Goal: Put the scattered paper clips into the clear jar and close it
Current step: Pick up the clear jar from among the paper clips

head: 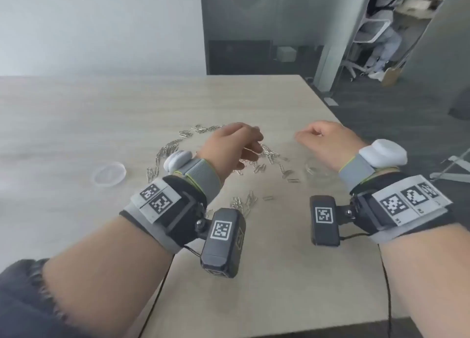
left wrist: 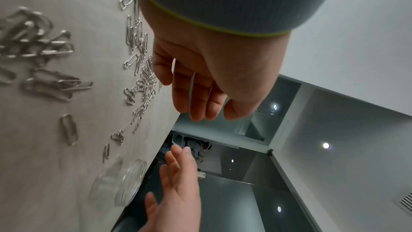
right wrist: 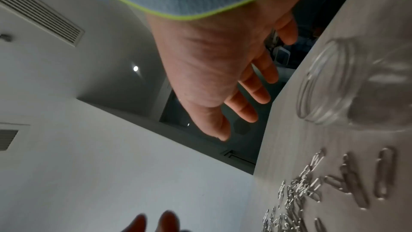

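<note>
Silvery wire paper clips [head: 269, 157], round clear jar [head: 315, 171], pale woodgrain table [head: 101, 124]

Silver paper clips [head: 264, 154] lie scattered beside open clear jar [head: 316, 171].

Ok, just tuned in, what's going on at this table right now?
A person has both hands raised above a table, holding nothing. The left hand and right hand hover over the paper clips, which lie scattered across the tabletop. The clear jar stands open below the right hand, and no clips show inside it. Its lid lies apart on the left side. No clips have been gathered yet.
</note>
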Tool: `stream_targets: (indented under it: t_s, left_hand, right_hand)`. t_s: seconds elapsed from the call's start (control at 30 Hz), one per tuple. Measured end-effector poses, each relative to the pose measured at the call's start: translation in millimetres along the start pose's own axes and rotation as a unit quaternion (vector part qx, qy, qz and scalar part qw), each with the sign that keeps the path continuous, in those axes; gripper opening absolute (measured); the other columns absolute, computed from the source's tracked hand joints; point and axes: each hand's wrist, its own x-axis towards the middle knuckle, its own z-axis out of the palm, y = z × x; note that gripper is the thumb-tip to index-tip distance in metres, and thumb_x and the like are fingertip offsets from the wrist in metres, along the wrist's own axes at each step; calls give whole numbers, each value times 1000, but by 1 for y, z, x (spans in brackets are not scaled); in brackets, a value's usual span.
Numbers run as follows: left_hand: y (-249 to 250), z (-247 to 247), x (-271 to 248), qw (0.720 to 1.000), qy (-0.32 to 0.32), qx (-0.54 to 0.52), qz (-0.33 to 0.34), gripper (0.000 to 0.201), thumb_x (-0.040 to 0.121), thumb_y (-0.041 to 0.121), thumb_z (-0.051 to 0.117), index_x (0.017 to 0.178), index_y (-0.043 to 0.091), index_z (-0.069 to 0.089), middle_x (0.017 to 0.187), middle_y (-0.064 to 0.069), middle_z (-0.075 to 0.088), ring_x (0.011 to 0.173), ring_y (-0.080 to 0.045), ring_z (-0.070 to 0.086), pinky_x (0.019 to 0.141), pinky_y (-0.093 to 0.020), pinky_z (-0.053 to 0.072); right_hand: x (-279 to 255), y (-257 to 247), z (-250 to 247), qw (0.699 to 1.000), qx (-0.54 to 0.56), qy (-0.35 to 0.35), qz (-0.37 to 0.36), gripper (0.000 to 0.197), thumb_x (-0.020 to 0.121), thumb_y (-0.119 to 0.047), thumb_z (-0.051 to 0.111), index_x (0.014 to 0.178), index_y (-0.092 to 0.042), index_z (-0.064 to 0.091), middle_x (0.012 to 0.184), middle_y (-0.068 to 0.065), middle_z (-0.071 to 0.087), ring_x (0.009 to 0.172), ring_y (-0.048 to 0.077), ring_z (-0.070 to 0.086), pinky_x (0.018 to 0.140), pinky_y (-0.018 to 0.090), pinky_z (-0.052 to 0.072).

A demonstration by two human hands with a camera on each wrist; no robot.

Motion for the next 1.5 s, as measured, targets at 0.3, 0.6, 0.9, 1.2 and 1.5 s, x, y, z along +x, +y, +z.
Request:
stream_targets:
  t_s: [0.3,0.6,0.9,1.2,1.5]
  left_hand:
    - [-10,-13,-38,999,17,-29,-16,10,96,23,61,90,20,68,73,4,71,65,-15,66,58,-27,41]
    - [-24,-46,-36,999,8,35,16,51,70,28,66,120,35,64,130,11,66,101,-11,72,76,-33,56]
    - [-38,-78,-20,998,43,-20,47,76,67,39,84,137,27,58,114,2,71,90,-14,74,76,-36,61]
    - [-44,-91,-13,995,94,-40,23,62,74,39,79,132,29,59,113,4,75,92,-13,77,72,-34,54]
    - [-45,-88,-17,992,77,92,46,74,64,55,79,132,37,57,118,6,72,97,-21,77,77,-39,57]
  right_hand:
    - [-36,24,22,994,-61,-70,55,80,71,-39,72,143,-40,38,140,9,50,115,32,58,94,36,48]
    - [-40,-47,44,987,135,-75,-53,65,78,-57,70,135,-36,50,117,-7,53,104,13,56,71,22,41]
    - [-22,-109,75,944,277,-149,-103,54,81,-75,48,110,-32,63,94,-9,70,75,12,64,64,24,45]
    - [13,-60,92,994,55,-98,-12,57,82,-69,50,129,-37,54,138,-3,56,122,25,55,101,37,44]
    - [-8,-74,94,967,-133,-176,-124,57,77,-59,68,131,-50,52,152,-16,34,143,20,23,112,31,19]
